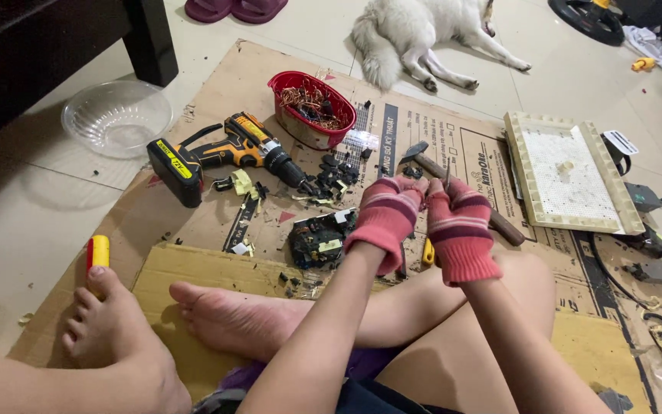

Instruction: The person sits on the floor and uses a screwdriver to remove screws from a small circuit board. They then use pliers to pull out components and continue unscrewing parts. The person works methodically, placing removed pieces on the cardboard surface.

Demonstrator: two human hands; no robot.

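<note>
Both my hands wear pink striped knit gloves and meet above the cardboard sheet [216,261]. My left hand [387,215] is closed, its fingertips pinching a small dark part that the glove mostly hides. My right hand [460,226] is closed round a thin dark metal tool [446,173] whose tip sticks up between the two hands. A hammer [423,162] with a wooden handle lies just behind my hands. A dark circuit board [317,238] rests left of my left hand. A yellow-handled tool [427,252] lies under my hands.
A yellow-and-black cordless drill [220,153], a red basket of copper wire [312,107] and several small black parts [335,172] lie on the cardboard. A white perforated panel [568,172] is at right, a glass bowl [116,116] at left, a white dog [423,31] behind. My bare feet [224,314] rest in front.
</note>
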